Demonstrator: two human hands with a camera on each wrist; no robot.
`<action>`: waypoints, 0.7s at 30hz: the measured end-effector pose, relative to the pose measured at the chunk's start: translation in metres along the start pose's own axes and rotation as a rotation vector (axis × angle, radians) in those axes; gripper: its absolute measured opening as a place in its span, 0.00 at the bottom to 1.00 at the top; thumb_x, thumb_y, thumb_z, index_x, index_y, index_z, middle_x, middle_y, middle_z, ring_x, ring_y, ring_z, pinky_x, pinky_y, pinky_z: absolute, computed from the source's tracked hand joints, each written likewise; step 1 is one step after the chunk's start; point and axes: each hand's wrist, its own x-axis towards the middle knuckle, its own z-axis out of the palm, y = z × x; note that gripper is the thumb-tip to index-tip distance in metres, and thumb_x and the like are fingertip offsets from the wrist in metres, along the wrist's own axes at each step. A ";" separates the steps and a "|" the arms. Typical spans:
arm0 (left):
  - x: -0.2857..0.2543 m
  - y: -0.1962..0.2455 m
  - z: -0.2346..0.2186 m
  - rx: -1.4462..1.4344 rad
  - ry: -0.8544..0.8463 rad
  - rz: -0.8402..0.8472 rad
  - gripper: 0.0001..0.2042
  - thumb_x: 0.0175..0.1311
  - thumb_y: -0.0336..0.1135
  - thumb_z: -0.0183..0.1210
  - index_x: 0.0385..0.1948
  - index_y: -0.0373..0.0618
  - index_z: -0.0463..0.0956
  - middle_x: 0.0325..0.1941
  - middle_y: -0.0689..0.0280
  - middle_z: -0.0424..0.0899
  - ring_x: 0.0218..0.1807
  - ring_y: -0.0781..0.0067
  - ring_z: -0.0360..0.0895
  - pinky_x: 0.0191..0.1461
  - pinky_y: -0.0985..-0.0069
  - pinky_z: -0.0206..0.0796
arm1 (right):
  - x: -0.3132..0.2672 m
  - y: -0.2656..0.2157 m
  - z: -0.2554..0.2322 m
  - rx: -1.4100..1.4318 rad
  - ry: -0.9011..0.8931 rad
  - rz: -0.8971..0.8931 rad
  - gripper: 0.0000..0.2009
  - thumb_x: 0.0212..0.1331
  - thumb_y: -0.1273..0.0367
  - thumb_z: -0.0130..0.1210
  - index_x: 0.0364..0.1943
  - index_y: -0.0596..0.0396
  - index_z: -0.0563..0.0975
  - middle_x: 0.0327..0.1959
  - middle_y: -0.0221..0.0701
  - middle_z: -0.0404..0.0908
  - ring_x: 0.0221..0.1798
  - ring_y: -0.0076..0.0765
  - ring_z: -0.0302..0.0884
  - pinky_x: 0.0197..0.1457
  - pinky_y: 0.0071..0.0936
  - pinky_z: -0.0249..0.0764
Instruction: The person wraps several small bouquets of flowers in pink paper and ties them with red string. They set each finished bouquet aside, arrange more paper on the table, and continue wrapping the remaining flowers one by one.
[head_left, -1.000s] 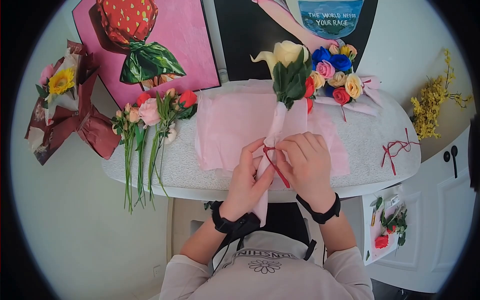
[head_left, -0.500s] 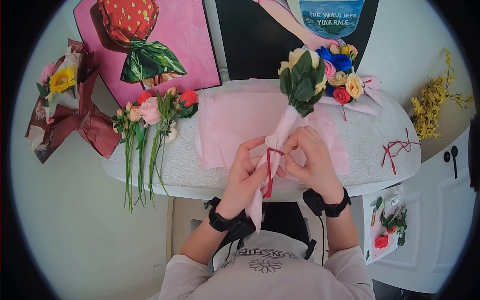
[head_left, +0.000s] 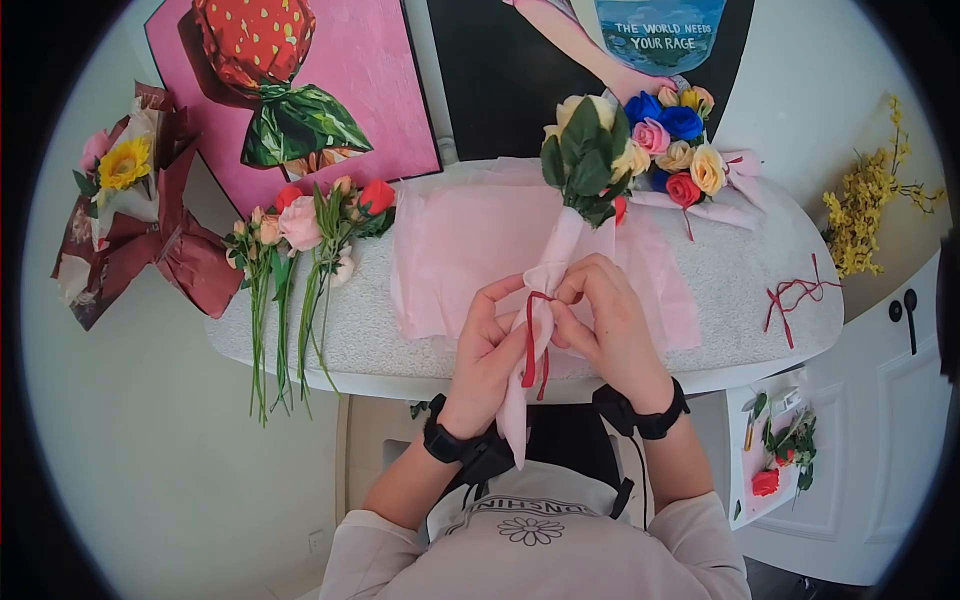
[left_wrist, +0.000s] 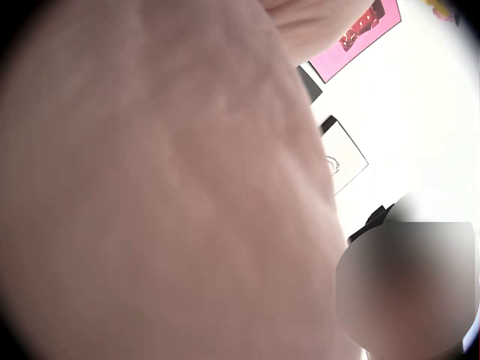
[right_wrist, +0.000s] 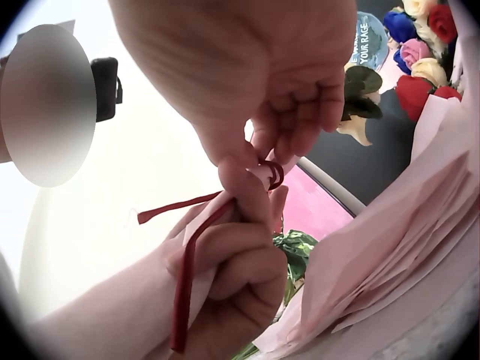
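A small bouquet of cream roses with green leaves [head_left: 585, 150] is held upright over the table's front edge, its stems wrapped in pink paper [head_left: 512, 420]. My left hand [head_left: 488, 360] grips the wrapped stems from the left, fingers curled round them. A dark red ribbon [head_left: 530, 345] circles the paper near the fingers, its two tails hanging down; in the right wrist view the ribbon [right_wrist: 185, 292] drapes over the left fingers. With thumb and index finger, my right hand [head_left: 615, 325] pinches the ribbon at its loop. The left wrist view mostly shows blurred skin.
Pink wrapping sheets [head_left: 460, 250] lie on the grey-white table [head_left: 370, 345]. Loose roses with long stems [head_left: 300, 225] lie left; a mixed bouquet [head_left: 680, 150] lies at back right. Another red ribbon [head_left: 790, 300] rests on the right. An open drawer [head_left: 745, 490] holds cut flowers.
The bouquet's head swung right and then back left, turning so more leaves face me. The ribbon's tails now hang straighter and apart, while my right hand still works at the loop.
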 end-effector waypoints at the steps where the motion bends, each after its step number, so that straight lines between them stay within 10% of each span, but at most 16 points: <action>1: 0.000 -0.001 0.002 -0.006 0.022 0.011 0.20 0.73 0.30 0.46 0.64 0.41 0.55 0.34 0.60 0.83 0.22 0.82 0.73 0.27 0.84 0.66 | 0.000 0.000 0.002 0.016 -0.004 0.015 0.10 0.50 0.76 0.61 0.33 0.57 0.70 0.33 0.35 0.71 0.39 0.43 0.71 0.44 0.35 0.68; 21: -0.001 0.004 -0.001 -0.052 0.024 -0.004 0.15 0.72 0.30 0.48 0.57 0.41 0.60 0.34 0.57 0.83 0.19 0.81 0.73 0.23 0.86 0.65 | 0.000 -0.012 -0.001 0.014 0.041 0.012 0.10 0.50 0.77 0.62 0.33 0.56 0.71 0.34 0.34 0.74 0.38 0.44 0.72 0.44 0.36 0.68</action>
